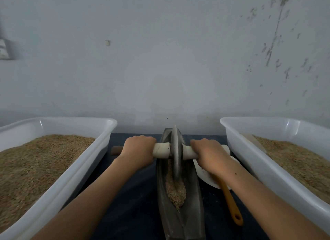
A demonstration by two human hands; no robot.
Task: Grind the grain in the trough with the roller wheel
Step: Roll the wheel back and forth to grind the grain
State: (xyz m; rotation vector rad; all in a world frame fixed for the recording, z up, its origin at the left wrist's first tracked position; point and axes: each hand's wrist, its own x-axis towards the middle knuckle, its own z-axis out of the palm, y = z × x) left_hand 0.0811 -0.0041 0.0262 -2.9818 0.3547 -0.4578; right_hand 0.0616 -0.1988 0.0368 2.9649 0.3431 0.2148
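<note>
Step in hand: rolling the roller wheel (175,150) along the trough (180,213), wheel now toward the far end. Trough is a long dark boat-shaped channel running near-to-far at centre. Wheel stands upright on edge in the groove, its axle handle (160,150) crossing left-right. Left hand (138,150) has fingers curled round the left side of the handle; right hand (209,155) fingers wrapped round the right side. Grain (175,189) lies in the groove just near of the wheel, piled toward the near-middle; looks mostly still coarse, so grinding likely has a way to go.

To do it well: keep both hands level so the wheel stays upright, press evenly, pull back through the pile. Risk is grain pushed up and over the trough sides.

Surface: dark blue cloth or mat (139,195) under the trough. Large white tub (100,150) at left, full of brown grain; second white tub (250,159) at right, also holding grain. White plate (205,177) just right of the trough, partly under the right wrist. Orange-handled utensil (231,204) resting from the plate toward near; its head is hidden. Room: pale wall (160,52) far side, scuffed at right.
</note>
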